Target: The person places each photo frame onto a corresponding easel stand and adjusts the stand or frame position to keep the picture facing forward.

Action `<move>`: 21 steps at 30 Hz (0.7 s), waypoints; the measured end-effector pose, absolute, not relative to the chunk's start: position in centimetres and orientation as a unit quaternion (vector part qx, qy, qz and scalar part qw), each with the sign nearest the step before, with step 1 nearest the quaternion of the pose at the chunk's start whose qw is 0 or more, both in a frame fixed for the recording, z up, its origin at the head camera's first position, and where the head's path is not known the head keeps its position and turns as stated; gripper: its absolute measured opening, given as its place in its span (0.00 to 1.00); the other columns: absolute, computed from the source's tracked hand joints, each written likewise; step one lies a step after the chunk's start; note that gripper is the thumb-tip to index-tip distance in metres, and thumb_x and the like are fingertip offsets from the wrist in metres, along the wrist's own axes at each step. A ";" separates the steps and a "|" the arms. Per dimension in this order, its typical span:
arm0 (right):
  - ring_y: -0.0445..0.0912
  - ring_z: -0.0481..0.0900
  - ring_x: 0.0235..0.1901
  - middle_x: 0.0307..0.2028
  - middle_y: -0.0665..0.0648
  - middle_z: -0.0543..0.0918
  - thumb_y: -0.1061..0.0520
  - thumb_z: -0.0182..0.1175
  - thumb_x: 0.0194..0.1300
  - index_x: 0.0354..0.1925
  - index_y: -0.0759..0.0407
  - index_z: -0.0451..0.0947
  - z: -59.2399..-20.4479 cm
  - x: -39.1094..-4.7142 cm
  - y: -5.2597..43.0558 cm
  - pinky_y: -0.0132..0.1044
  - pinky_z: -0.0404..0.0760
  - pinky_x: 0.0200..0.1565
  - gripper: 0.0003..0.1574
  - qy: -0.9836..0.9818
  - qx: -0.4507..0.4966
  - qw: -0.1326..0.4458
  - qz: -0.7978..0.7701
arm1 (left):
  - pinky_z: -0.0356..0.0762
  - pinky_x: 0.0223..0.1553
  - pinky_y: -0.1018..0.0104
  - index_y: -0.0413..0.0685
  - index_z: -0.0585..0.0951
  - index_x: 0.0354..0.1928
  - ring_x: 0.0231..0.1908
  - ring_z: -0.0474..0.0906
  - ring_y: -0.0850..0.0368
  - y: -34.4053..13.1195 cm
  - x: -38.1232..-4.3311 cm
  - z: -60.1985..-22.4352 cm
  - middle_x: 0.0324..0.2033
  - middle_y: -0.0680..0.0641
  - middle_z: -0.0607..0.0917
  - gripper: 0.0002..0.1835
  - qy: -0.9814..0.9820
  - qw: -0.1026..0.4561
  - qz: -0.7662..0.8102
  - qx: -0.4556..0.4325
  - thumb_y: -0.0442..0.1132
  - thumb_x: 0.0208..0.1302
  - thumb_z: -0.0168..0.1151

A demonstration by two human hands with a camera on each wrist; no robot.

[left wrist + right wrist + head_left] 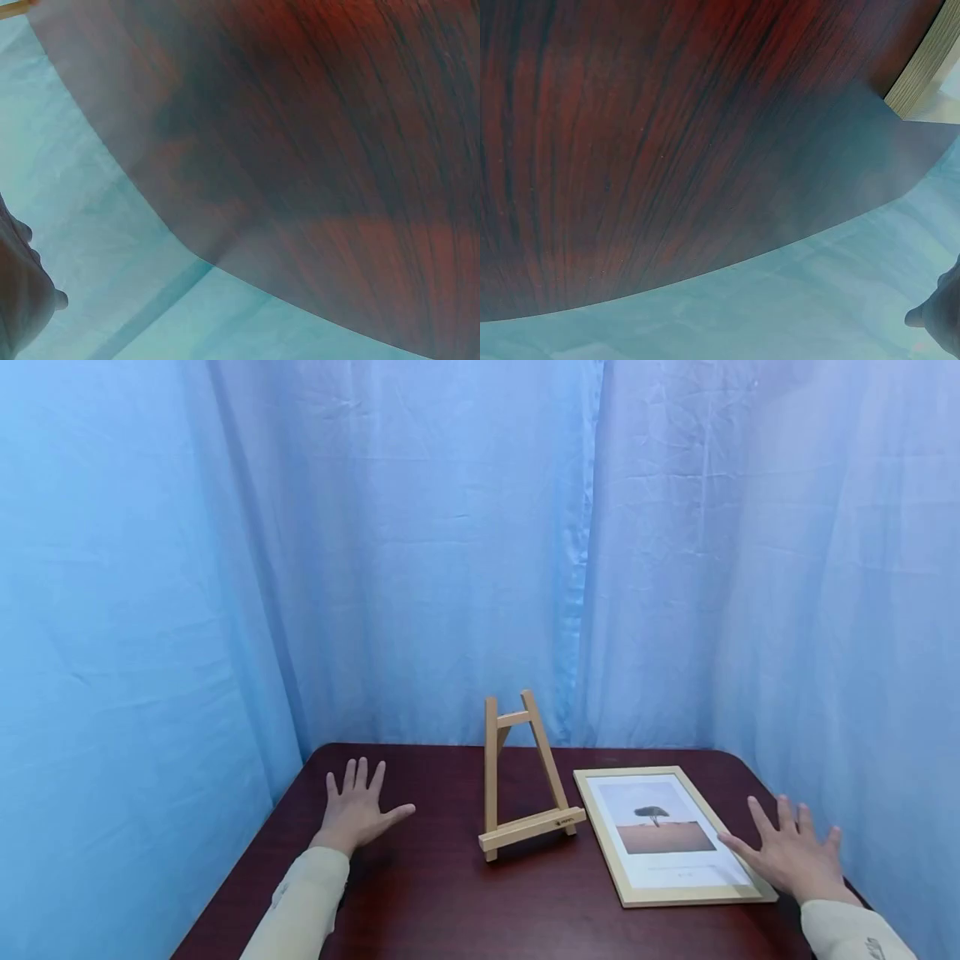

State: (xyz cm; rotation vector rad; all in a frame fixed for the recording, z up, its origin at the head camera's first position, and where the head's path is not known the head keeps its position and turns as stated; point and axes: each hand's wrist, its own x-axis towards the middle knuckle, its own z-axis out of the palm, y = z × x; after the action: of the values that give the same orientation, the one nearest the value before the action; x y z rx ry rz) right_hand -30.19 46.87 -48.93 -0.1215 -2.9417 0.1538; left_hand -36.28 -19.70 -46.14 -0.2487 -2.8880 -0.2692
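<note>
My left hand (357, 808) is spread palm-down over the left part of the table, its fingers straight and nothing in them. On the right, my right hand (795, 853) is likewise spread, its thumb overlapping the right edge of a picture frame (621, 878) in the head view. This pale wooden frame lies face up and holds a print of a lone tree on a reddish field. Between the hands stands a small wooden easel (532, 828), upright, with its ledge towards me. In the right wrist view, a corner of the picture frame (922, 67) shows at upper right.
The dark red-brown table (450, 910) has rounded far corners. Light blue curtains (450, 543) hang close behind it and along both sides. The easel's right foot is near the picture frame's left edge.
</note>
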 end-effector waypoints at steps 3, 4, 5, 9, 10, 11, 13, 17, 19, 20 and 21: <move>0.82 0.36 0.65 0.66 0.86 0.44 0.17 0.43 0.63 0.76 0.65 0.43 -48.7 -30.1 46.7 0.83 0.28 0.53 0.67 -0.993 -0.040 0.096 0.052 | 0.29 0.67 0.30 0.42 0.54 0.77 0.74 0.39 0.32 -19.2 -36.2 -45.7 0.74 0.30 0.51 0.58 -0.985 0.117 -0.089 -0.085 0.80 0.58 0.47; 0.82 0.36 0.65 0.66 0.86 0.44 0.17 0.43 0.63 0.76 0.65 0.44 -48.6 -30.1 46.6 0.83 0.28 0.53 0.67 -0.993 -0.040 0.096 0.051 | 0.30 0.67 0.30 0.42 0.55 0.77 0.74 0.39 0.32 -19.0 -36.2 -45.5 0.74 0.30 0.51 0.58 -0.985 0.119 -0.091 -0.087 0.79 0.58 0.48; 0.82 0.37 0.65 0.66 0.86 0.44 0.17 0.43 0.63 0.76 0.66 0.45 -48.5 -30.1 46.5 0.83 0.29 0.53 0.67 -0.993 -0.041 0.096 0.048 | 0.30 0.68 0.30 0.43 0.54 0.77 0.74 0.40 0.32 -18.7 -36.3 -45.2 0.74 0.30 0.51 0.58 -0.985 0.120 -0.088 -0.088 0.79 0.58 0.48; 0.82 0.38 0.65 0.66 0.86 0.45 0.18 0.43 0.63 0.76 0.66 0.45 -48.3 -30.0 46.3 0.83 0.31 0.52 0.67 -0.994 -0.040 0.091 0.044 | 0.31 0.68 0.30 0.44 0.54 0.78 0.74 0.40 0.33 -17.6 -36.4 -44.4 0.75 0.31 0.51 0.58 -0.984 0.126 -0.084 -0.096 0.79 0.57 0.48; 0.82 0.38 0.65 0.66 0.86 0.45 0.18 0.43 0.63 0.76 0.66 0.45 -48.3 -30.0 46.3 0.83 0.31 0.52 0.67 -0.994 -0.039 0.090 0.044 | 0.31 0.68 0.30 0.44 0.54 0.78 0.74 0.40 0.33 -17.4 -36.5 -44.3 0.75 0.32 0.51 0.58 -0.984 0.128 -0.081 -0.098 0.80 0.57 0.48; 0.82 0.38 0.65 0.66 0.86 0.45 0.18 0.43 0.63 0.76 0.66 0.45 -48.3 -30.0 46.3 0.83 0.32 0.52 0.67 -0.994 -0.039 0.089 0.044 | 0.31 0.68 0.31 0.45 0.54 0.78 0.74 0.40 0.34 -17.1 -36.6 -44.1 0.75 0.32 0.51 0.59 -0.984 0.129 -0.077 -0.099 0.80 0.57 0.47; 0.82 0.38 0.65 0.66 0.87 0.44 0.18 0.43 0.63 0.76 0.66 0.45 -48.3 -30.0 46.2 0.83 0.31 0.52 0.67 -0.994 -0.039 0.088 0.046 | 0.31 0.68 0.30 0.45 0.54 0.78 0.74 0.40 0.34 -16.7 -36.8 -43.9 0.75 0.32 0.51 0.59 -0.983 0.131 -0.077 -0.103 0.80 0.57 0.47; 0.82 0.38 0.65 0.66 0.86 0.44 0.18 0.43 0.63 0.76 0.66 0.44 -48.5 -30.0 46.3 0.83 0.31 0.53 0.67 -0.994 -0.038 0.089 0.047 | 0.32 0.68 0.30 0.46 0.54 0.78 0.75 0.40 0.35 -15.8 -37.0 -43.4 0.75 0.33 0.51 0.58 -0.982 0.133 -0.076 -0.107 0.79 0.57 0.50; 0.82 0.38 0.65 0.66 0.86 0.44 0.17 0.43 0.63 0.76 0.66 0.44 -48.6 -30.0 46.4 0.83 0.31 0.53 0.67 -0.994 -0.038 0.091 0.046 | 0.32 0.68 0.30 0.46 0.54 0.78 0.75 0.39 0.35 -15.3 -37.0 -43.1 0.75 0.33 0.50 0.57 -0.983 0.131 -0.073 -0.108 0.78 0.57 0.50; 0.82 0.39 0.65 0.66 0.86 0.44 0.17 0.43 0.63 0.76 0.65 0.44 -48.6 -30.0 46.4 0.83 0.31 0.53 0.67 -0.994 -0.038 0.093 0.046 | 0.32 0.68 0.30 0.47 0.54 0.78 0.75 0.39 0.35 -15.1 -37.0 -43.0 0.75 0.33 0.50 0.57 -0.983 0.132 -0.072 -0.109 0.78 0.57 0.51; 0.82 0.39 0.65 0.66 0.86 0.44 0.17 0.43 0.63 0.76 0.65 0.44 -48.7 -30.0 46.5 0.83 0.31 0.53 0.67 -0.994 -0.039 0.094 0.045 | 0.32 0.68 0.30 0.47 0.54 0.78 0.75 0.40 0.35 -14.9 -37.0 -42.9 0.75 0.33 0.51 0.57 -0.983 0.133 -0.069 -0.110 0.78 0.57 0.51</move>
State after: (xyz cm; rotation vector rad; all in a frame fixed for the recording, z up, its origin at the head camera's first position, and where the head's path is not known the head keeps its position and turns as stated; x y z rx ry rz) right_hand -30.01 46.47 -48.66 -0.1151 -2.9486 0.1341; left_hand -37.01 -14.89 -42.86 -0.3190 -2.8496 -0.2011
